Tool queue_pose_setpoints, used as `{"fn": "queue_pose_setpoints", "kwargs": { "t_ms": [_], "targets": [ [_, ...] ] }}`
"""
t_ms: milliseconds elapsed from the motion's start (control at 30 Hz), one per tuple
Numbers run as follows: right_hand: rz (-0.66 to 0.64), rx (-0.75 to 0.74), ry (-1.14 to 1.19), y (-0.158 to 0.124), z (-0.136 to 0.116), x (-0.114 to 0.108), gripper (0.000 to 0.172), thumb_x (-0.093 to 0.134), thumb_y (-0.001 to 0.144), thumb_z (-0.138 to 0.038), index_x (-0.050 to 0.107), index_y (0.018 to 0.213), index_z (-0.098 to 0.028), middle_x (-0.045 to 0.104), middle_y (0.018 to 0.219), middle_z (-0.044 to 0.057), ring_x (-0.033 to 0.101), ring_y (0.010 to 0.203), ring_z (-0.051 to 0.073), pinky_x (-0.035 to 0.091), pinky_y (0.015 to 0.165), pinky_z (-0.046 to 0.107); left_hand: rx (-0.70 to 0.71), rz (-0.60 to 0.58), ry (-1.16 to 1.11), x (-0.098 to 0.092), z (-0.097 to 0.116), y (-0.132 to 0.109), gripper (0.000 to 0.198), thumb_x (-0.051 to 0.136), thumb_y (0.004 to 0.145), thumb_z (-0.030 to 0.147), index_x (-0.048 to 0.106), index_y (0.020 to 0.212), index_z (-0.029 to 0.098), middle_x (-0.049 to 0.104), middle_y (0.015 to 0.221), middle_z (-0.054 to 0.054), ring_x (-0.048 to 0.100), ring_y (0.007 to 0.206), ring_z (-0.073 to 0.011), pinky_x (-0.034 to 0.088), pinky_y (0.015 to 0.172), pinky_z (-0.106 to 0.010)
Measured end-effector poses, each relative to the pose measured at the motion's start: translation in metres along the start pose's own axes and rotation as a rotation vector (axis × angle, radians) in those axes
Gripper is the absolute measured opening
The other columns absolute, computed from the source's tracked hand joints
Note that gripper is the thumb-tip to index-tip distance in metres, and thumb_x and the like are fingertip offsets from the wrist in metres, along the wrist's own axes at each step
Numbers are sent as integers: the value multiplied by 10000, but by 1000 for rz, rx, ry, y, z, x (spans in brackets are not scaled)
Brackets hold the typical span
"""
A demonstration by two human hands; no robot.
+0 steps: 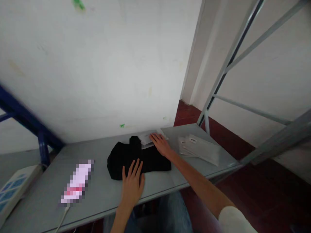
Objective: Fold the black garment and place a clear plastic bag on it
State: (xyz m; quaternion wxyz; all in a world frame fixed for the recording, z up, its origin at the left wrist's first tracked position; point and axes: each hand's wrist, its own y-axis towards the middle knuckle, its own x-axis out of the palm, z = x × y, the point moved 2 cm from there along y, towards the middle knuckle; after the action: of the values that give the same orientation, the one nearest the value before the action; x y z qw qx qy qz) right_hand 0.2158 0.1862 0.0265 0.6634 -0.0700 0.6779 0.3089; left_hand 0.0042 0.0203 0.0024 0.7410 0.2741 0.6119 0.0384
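A folded black garment (128, 158) lies in the middle of a grey table (102, 194). My left hand (133, 179) rests flat on the garment's near edge, fingers spread and open. My right hand (160, 143) reaches past the garment's far right corner and lies with fingers stretched out on a clear plastic bag (148, 138) by the wall. Neither hand grips anything.
A stack of clear plastic bags (199, 149) lies on the table's right end. A blurred-out pink object (77, 183) with a white cable lies at the left, beside a white power strip (14, 189). A grey metal rack (243, 106) stands to the right, blue frame bars (29, 123) to the left.
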Motion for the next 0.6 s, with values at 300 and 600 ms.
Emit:
{"fn": "queue_pose_setpoints", "kwargs": {
  "t_ms": [300,600],
  "targets": [
    [-93,272,-89,-31,112,-4,741,407,870,18,393,1592,-146,481,1591,171,427,1469,321,324,1196,551,6,16,-16,-1,-1,1,547,431,1025,286,447,1572,269,473,1607,-70,446,1484,-309,167,1267,-669],
    [-179,375,-103,-42,141,-6,710,412,878,-2,415,1579,-117,427,1621,195,392,1488,353,335,1185,573,-3,25,-5,-6,4,-6,508,457,1014,294,519,1516,254,511,1583,-77,486,1448,-321,172,1264,-661]
  ]
}}
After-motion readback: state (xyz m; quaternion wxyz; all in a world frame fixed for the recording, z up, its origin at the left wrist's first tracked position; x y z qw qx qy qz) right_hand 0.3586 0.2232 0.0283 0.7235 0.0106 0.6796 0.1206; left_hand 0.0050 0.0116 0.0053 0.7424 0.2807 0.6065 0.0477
